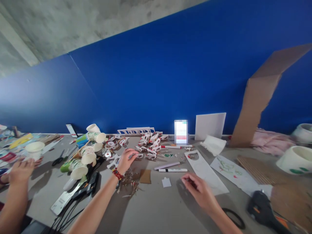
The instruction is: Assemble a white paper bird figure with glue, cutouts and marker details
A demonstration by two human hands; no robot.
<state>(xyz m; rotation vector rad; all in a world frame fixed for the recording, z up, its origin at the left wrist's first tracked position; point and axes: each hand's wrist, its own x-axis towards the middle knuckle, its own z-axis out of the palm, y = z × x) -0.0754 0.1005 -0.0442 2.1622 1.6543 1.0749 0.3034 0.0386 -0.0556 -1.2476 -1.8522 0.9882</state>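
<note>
My left hand (128,160), a beaded bracelet at its wrist, reaches to the near edge of a pile of small white cut-out pieces (152,142) with red and dark marks. Its thumb and fingertips are pinched together beside one white piece (139,156); whether they grip it is hidden. My right hand (195,186) hovers over the grey table, fingers loosely curled and apart, with nothing visible in them. Just beyond it lies a white marker (173,170). A small white paper piece (166,182) and a brown cardboard square (145,176) lie between my hands.
At the left, another person's hand (21,169) is by a paper cup (34,149). Tipped cups (79,172) and a black-handled tool with cables (91,185) lie nearer me. A glue gun (264,209), black ring (233,218) and standing cardboard (251,104) are right. A lit phone (181,132) stands behind.
</note>
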